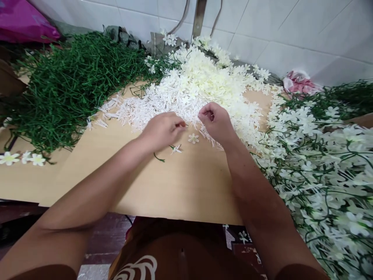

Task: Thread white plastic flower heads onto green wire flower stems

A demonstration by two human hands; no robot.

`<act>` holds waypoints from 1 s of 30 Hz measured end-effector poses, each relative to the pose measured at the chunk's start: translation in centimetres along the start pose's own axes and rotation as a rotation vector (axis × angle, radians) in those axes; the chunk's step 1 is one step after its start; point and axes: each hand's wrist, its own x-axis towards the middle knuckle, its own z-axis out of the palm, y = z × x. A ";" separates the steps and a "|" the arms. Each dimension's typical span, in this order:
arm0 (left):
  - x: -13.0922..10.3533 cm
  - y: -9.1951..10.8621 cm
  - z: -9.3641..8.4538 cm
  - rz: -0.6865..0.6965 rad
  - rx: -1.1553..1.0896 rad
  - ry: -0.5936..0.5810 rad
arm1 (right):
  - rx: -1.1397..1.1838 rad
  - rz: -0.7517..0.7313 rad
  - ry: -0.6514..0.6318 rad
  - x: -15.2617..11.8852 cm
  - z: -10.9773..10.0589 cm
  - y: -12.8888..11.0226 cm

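Observation:
My left hand (163, 129) is above the tan board (186, 182), its fingers curled into a pinch. Opposite it, my right hand (216, 121) also has thumb and fingertips together, at the near edge of a heap of thin white stamen-like pieces (163, 99). Anything in either pinch is too small or hidden to make out. On the board between and below the hands lie a loose white flower (193, 138), a small white piece with a green end (176, 148) and a short green stem (159, 157). Pale yellow-white petals (210, 74) are piled behind the white pieces.
A large heap of green plastic stems (78, 81) covers the left side. Assembled white flowers on green stems (329, 179) crowd the right. A tiled wall (279, 27) closes off the back, with a pink bag (26, 23) at far left and a red-and-white plastic bag (301, 82) at right.

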 end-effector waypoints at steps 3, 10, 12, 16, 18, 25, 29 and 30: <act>0.6 1.8 2.2 0.142 0.155 -0.138 | 0.118 0.083 0.050 0.4 -1.1 0.4; 1.4 0.6 3.1 -0.112 -0.295 -0.018 | 0.256 0.127 0.107 0.4 -1.2 1.1; 1.6 -0.1 2.4 -0.264 -0.666 0.044 | 0.348 0.144 0.070 0.2 -0.8 0.9; 1.5 -0.3 0.9 -0.480 -1.183 0.038 | 0.422 0.148 0.001 -0.3 0.4 -0.1; 1.3 -0.3 0.5 -0.536 -1.306 0.020 | 0.395 0.128 0.013 -0.6 1.1 -0.6; 0.9 -0.5 0.7 -0.567 -1.432 0.016 | 0.173 -0.023 0.081 -1.2 2.6 -0.7; 0.9 -0.6 0.9 -0.580 -1.431 0.024 | 0.079 -0.100 0.079 -1.4 2.8 -0.7; 0.9 -0.6 0.9 -0.578 -1.426 0.022 | 0.067 -0.117 0.078 -1.4 2.9 -0.7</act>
